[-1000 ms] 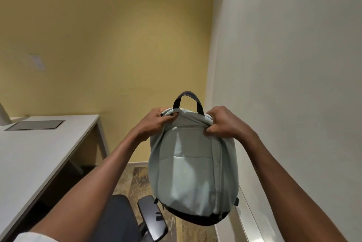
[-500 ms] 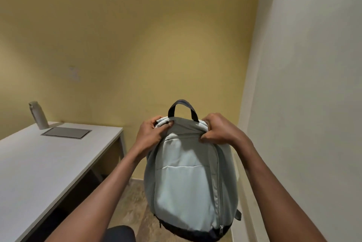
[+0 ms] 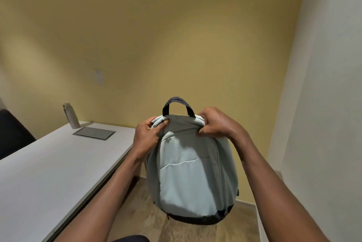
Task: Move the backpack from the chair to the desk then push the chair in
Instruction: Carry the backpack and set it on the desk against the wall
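Observation:
A pale grey-green backpack (image 3: 191,179) with a dark carry loop and dark base hangs in the air in front of me, held upright above the floor. My left hand (image 3: 147,134) grips its top left corner and my right hand (image 3: 216,124) grips its top right corner. The white desk (image 3: 49,179) lies to the left, its right edge just beside the backpack. Only a dark sliver of the chair (image 3: 131,238) shows at the bottom edge.
On the far end of the desk stand a metal bottle (image 3: 71,115) and a flat grey cover plate (image 3: 94,133). A dark object (image 3: 11,136) sits at the left edge. A yellow wall is ahead, a white wall close on the right.
The backpack has risen and swung left toward the desk, both hands still holding it. The view has turned left and up, so more desk shows and the chair has dropped almost out of sight.

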`<state>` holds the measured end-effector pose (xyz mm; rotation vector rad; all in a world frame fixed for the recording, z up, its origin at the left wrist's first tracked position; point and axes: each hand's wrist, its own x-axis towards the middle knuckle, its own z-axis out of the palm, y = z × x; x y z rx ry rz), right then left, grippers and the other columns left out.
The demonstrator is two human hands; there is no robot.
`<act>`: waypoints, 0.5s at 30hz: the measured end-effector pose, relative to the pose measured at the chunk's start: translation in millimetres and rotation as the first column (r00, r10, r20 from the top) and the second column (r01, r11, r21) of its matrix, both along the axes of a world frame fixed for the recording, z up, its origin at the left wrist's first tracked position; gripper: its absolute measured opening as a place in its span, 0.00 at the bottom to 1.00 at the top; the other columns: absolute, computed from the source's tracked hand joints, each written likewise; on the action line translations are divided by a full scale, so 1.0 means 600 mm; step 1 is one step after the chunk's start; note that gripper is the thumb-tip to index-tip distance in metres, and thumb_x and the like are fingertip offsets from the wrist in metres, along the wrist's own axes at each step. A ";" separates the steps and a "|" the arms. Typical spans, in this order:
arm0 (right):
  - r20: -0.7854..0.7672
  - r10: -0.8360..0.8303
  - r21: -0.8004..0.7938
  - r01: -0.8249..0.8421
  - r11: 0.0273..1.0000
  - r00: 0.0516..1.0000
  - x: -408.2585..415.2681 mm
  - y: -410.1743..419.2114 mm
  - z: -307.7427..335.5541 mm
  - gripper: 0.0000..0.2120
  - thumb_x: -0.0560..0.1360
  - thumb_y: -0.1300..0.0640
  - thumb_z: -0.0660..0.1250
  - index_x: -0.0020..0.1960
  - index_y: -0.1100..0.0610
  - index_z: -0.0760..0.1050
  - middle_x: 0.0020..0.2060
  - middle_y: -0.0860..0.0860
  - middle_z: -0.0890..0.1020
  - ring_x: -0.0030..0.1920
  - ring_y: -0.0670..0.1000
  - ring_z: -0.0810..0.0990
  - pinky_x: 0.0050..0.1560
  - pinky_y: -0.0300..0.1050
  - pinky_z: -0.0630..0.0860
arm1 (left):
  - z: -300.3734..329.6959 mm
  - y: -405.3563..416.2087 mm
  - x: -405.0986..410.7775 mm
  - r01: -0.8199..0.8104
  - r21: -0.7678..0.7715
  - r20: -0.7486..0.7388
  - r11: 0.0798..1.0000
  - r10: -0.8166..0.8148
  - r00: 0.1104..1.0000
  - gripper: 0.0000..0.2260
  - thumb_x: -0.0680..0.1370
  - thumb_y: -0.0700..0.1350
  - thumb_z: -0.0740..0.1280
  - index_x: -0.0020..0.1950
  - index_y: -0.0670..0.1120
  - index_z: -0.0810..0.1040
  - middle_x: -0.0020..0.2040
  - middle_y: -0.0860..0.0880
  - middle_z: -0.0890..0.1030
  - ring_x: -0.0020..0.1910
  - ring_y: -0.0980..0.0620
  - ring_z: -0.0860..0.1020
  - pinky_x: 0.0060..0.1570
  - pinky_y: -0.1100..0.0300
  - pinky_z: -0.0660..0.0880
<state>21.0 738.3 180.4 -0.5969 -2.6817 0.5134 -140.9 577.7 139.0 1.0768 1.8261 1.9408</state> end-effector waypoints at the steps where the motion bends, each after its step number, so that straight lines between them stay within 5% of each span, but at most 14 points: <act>1: -0.003 0.000 0.020 0.000 1.000 1.000 -0.014 0.005 -0.003 0.08 0.63 0.62 0.71 0.35 0.63 0.71 0.28 0.54 0.72 0.29 0.52 0.69 0.28 0.45 0.61 | 0.000 0.002 -0.010 -0.013 -0.008 -0.007 1.000 0.013 1.000 0.04 0.77 0.44 0.73 0.46 0.54 0.85 0.41 0.57 0.87 0.42 0.61 0.83 0.45 0.66 0.78; 6: -0.023 0.032 0.008 -0.031 0.999 0.999 -0.074 0.047 -0.024 0.09 0.62 0.59 0.73 0.37 0.62 0.74 0.29 0.55 0.75 0.30 0.52 0.71 0.28 0.46 0.63 | -0.005 0.021 -0.046 -0.071 -0.059 -0.082 0.996 0.066 0.994 0.04 0.77 0.44 0.72 0.50 0.52 0.84 0.39 0.62 0.85 0.39 0.67 0.81 0.39 0.73 0.75; 15: 0.001 0.217 -0.069 -0.217 0.974 0.976 -0.213 0.169 -0.061 0.12 0.61 0.58 0.72 0.42 0.61 0.77 0.33 0.57 0.79 0.33 0.54 0.74 0.31 0.46 0.66 | -0.027 0.104 -0.158 -0.194 -0.116 -0.099 0.974 0.183 0.978 0.06 0.77 0.43 0.73 0.53 0.48 0.86 0.46 0.53 0.88 0.45 0.58 0.84 0.45 0.66 0.77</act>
